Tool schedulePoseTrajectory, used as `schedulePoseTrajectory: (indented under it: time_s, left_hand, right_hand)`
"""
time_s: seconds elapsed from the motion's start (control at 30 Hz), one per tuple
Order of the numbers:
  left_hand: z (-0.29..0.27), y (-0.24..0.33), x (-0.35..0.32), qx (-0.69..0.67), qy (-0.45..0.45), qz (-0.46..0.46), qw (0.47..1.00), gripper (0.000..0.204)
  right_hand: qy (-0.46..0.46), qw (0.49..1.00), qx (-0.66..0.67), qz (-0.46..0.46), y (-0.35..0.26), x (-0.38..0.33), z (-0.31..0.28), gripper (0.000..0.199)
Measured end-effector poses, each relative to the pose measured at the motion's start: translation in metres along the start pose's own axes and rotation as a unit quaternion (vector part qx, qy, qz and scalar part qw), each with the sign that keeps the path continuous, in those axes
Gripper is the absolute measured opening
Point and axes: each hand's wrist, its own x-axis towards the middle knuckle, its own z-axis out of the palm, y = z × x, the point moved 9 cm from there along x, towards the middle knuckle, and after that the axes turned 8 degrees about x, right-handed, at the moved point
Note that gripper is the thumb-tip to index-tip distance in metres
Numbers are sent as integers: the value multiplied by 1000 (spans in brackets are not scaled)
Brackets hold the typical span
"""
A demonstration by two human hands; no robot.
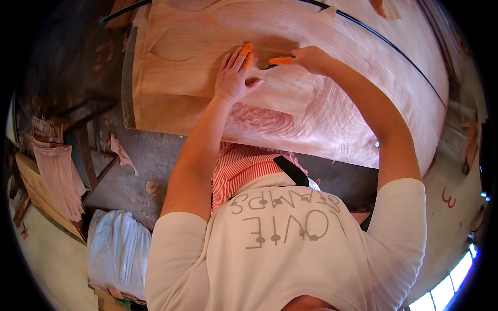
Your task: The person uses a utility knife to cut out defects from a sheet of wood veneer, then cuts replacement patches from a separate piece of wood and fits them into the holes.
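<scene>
My left hand [234, 78] lies flat with its fingers stretched out on a thin sheet of wood veneer [181, 78], with orange covers on some fingertips. To its right, my right hand [310, 59] is closed around a small knife [270, 67], of which only a short dark tip shows. An orange piece, seemingly another finger cover, extends from the right hand along the knife. The knife tip is at the veneer's surface, just right of my left hand. My fingers hide the handle. An oval patch outline [184, 42] shows in the veneer at the far left.
The veneer lies on a broad stack of pinkish wood sheets [342, 124]. A thin dark strip [378, 39] crosses its far side. At left stand a dark metal frame [85, 135], hanging veneer scraps [54, 166] and a white-wrapped bundle [119, 243]. Wood scraps litter the floor [155, 155].
</scene>
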Motion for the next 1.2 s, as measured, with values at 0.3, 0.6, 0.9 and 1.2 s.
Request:
schedulePoseTrajectory:
  time_s: [0.3, 0.6, 0.9, 1.2]
  left_hand:
    - [18, 31, -2, 69, -43, 125, 989, 51]
    - [28, 57, 0, 2, -89, 171, 981, 45]
    - [57, 92, -4, 42, -139, 188, 971, 52]
    - [50, 103, -1, 43, -114, 200, 972, 55]
  right_hand:
    - [87, 974, 144, 150, 23, -65, 23, 41]
    - [110, 909, 223, 334, -7, -108, 51, 40]
    - [126, 799, 279, 517, -59, -119, 101, 54]
    - [147, 740, 363, 547, -155, -144, 173, 25]
